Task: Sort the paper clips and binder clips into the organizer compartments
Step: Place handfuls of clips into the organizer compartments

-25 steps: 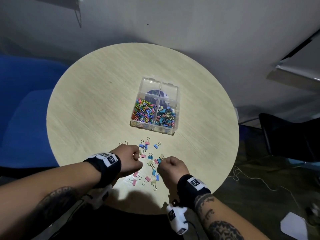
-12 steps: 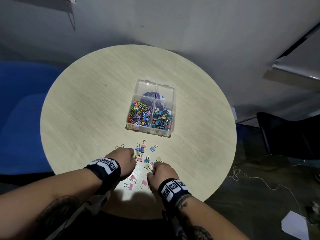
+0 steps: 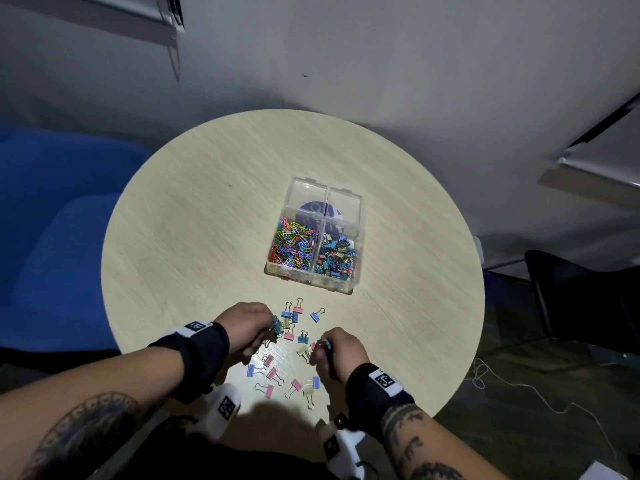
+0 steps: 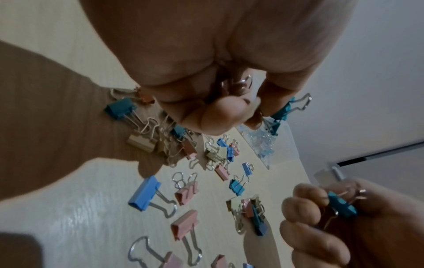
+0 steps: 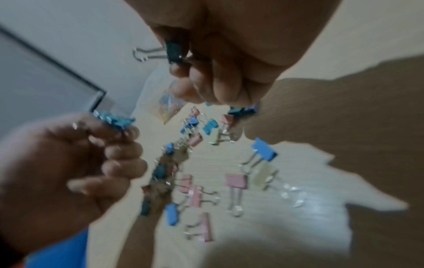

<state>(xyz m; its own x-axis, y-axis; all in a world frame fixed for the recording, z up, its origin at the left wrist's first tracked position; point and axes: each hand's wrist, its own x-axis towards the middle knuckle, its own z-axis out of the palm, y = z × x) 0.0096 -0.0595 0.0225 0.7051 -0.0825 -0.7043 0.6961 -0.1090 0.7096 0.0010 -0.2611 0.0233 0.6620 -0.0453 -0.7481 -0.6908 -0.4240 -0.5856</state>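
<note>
A clear four-compartment organizer stands mid-table. Its near-left compartment holds colourful paper clips and its near-right one small binder clips. Several loose binder clips in pink, blue, teal and cream lie between the organizer and the table's near edge. My left hand hovers over the left of the pile and pinches a few teal binder clips. My right hand, at the pile's right, pinches one teal binder clip by its body, its wire handles sticking out.
The round pale wood table stands against a grey wall. A blue chair is at the left and a black chair at the right. A thin white cord lies on the floor.
Both hands were down in the pile with fingers curled. Now each is raised a little, with teal clips showing in its fingertips. The right hand has shifted slightly to the right.
</note>
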